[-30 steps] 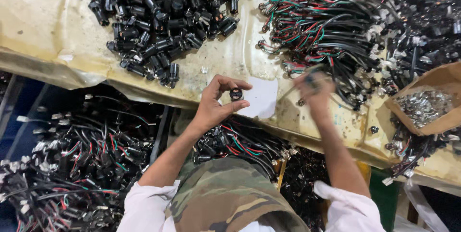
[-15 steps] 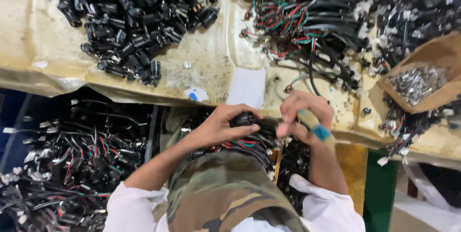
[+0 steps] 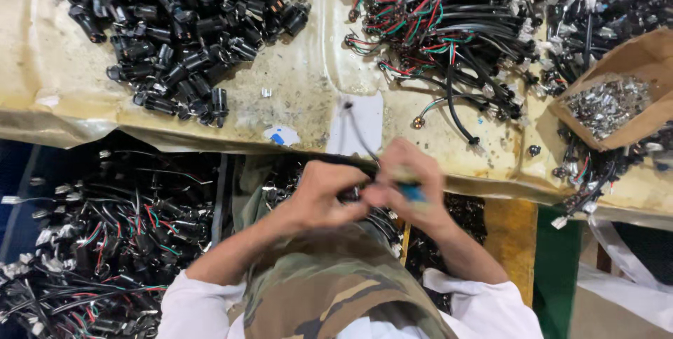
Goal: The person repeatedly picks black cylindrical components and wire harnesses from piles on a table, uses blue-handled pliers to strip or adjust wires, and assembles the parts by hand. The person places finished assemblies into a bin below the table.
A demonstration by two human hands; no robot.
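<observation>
Both hands are in close, right over the lap, just below the table edge (image 3: 210, 144). The left hand (image 3: 326, 195) is curled, fingers pressed together around a small black connector (image 3: 352, 195) that peeks out between fingertips and thumb. The right hand (image 3: 410, 185) meets it fingertip to fingertip, pinching a blue-handled tool (image 3: 412, 192) (blurred, so its kind is hard to tell). A thin black wire (image 3: 359, 134) rises from between the two hands and runs up across a white slip of paper (image 3: 357, 123) on the table. So the connector sits exactly where the two sets of fingers touch, mostly hidden by them. Up on the table, a heap of black connectors (image 3: 189, 23) lies to the left, a tangle of coloured wire harnesses (image 3: 449, 16) to the right, and a cardboard box of small metal parts (image 3: 610, 104) at the far right. More harnesses (image 3: 105, 241) pile up below on the left.
</observation>
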